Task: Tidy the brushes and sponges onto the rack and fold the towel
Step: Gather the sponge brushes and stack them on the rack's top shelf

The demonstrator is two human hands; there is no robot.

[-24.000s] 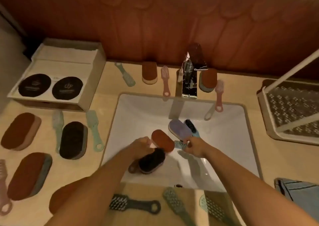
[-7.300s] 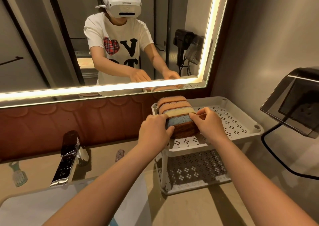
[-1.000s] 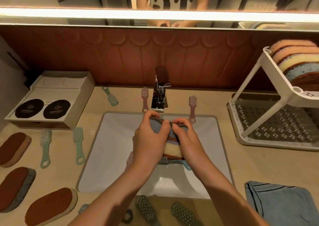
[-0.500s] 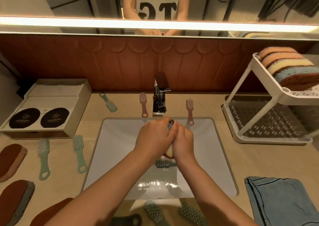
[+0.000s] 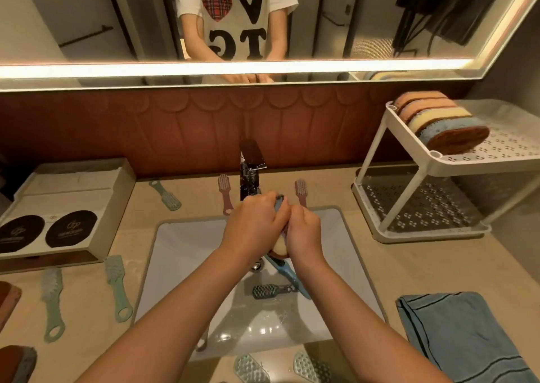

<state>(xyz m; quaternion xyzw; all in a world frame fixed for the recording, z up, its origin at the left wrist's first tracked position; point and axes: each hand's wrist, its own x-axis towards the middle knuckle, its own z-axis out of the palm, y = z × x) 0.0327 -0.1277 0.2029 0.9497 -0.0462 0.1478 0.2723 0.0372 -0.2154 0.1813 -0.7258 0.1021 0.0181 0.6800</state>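
Head view: left hand (image 5: 252,227) and right hand (image 5: 304,233) grip sponges (image 5: 279,246) over sink (image 5: 187,251) holding brushes (image 5: 266,291).

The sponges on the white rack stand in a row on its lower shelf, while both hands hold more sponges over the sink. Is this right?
Not the lower shelf: the head view shows the sponges on the upper shelf of the white rack. The rest holds.

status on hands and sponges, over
Left hand and right hand both grip sponge stack over sink. Rack top shelf holds sponge row. Nothing visibly blocks the way.
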